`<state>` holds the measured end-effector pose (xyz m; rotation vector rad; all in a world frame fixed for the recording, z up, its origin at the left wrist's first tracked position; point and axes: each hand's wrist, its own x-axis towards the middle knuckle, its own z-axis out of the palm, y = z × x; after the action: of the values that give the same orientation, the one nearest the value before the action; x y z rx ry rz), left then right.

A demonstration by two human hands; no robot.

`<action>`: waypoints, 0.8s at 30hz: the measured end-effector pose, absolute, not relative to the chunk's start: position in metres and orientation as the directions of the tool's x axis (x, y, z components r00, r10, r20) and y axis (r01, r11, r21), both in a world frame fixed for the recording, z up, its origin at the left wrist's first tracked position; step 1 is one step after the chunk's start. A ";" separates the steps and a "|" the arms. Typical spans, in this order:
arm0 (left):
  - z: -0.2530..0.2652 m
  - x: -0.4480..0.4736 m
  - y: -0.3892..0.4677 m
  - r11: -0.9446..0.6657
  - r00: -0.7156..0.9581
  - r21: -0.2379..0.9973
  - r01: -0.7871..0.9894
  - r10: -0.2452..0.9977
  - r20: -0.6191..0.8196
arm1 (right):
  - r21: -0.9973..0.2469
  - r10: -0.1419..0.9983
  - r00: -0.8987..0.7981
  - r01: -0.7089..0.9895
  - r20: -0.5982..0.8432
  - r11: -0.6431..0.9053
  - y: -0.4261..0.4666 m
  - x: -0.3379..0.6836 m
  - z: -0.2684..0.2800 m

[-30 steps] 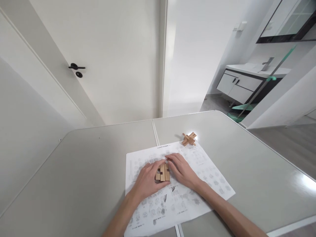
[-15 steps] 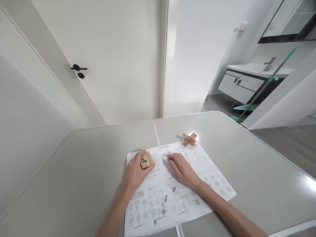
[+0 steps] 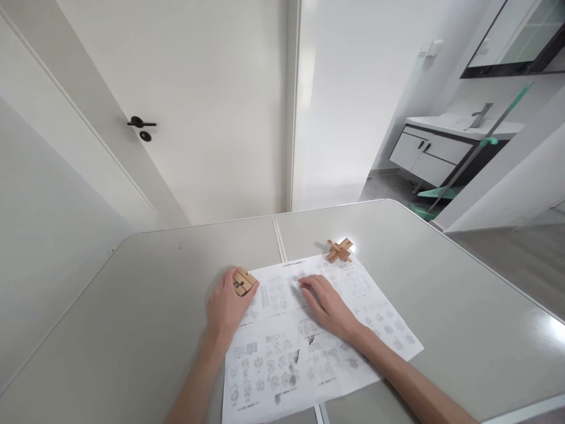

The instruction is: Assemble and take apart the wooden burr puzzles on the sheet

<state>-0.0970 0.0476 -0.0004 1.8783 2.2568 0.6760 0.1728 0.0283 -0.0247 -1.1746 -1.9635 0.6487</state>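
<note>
My left hand (image 3: 226,302) is closed around a blocky wooden puzzle (image 3: 244,282) made of fitted light-brown pieces, its thumb on the near side and fingers on the far left. The puzzle is at the upper left corner of a printed sheet (image 3: 273,330) covered in small grey diagrams. My right hand (image 3: 325,301) rests on the middle of that sheet with fingers loosely curled and slightly apart; no object shows in it. Beyond it, a cross-shaped wooden puzzle (image 3: 339,250) stands at the sheet's upper right edge.
The sheet lies on a grey table (image 3: 145,306) with a metal seam down its middle. A closed white door (image 3: 212,106) and wall stand just behind the table. At the right, a sink cabinet (image 3: 430,153) and a green-handled broom (image 3: 474,154) are in another room.
My left hand has moved left with the blocky wooden puzzle, uncovering more printed diagrams. My right hand and the cross-shaped puzzle have stayed in place.
</note>
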 end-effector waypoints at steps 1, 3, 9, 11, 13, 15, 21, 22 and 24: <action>0.000 -0.096 0.047 0.125 -0.216 0.398 0.909 0.957 0.193 | -0.729 0.891 -0.302 0.513 0.340 0.452 0.028 0.173 -0.025; 0.001 -0.095 0.047 0.123 -0.213 0.371 0.921 0.954 0.211 | -0.734 0.892 -0.301 0.509 0.338 0.450 0.028 0.173 -0.025; 0.006 -0.090 0.044 0.059 -0.186 0.365 0.929 0.928 0.324 | -0.827 0.937 -0.216 0.444 0.273 0.343 0.030 0.173 -0.023; 0.008 -0.088 0.043 -0.058 -0.126 0.407 0.912 0.902 0.413 | -0.915 0.973 -0.133 0.334 0.189 0.224 0.034 0.175 -0.021; 0.009 -0.085 0.040 -0.173 -0.064 0.446 0.878 0.882 0.468 | -0.985 0.994 -0.062 0.139 0.094 0.102 0.040 0.179 -0.021; 0.009 -0.082 0.037 -0.256 0.000 0.471 0.844 0.878 0.478 | -0.997 1.000 -0.008 -0.079 0.015 0.014 0.048 0.186 -0.023; -0.002 -0.073 0.033 -0.395 0.194 0.517 0.759 0.896 0.400 | -0.928 0.982 0.116 -0.360 -0.147 -0.096 0.067 0.211 -0.031; -0.003 -0.073 0.032 -0.408 0.220 0.521 0.750 0.896 0.385 | -0.923 0.977 0.127 -0.368 -0.168 -0.111 0.068 0.214 -0.031; -0.006 -0.072 0.032 -0.429 0.261 0.526 0.734 0.894 0.365 | -0.926 0.969 0.152 -0.354 -0.194 -0.130 0.069 0.218 -0.031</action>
<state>-0.0721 0.0317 -0.0058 2.2826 1.5113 0.9213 0.2183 0.0691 -0.0314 -1.1441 -0.7343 1.3333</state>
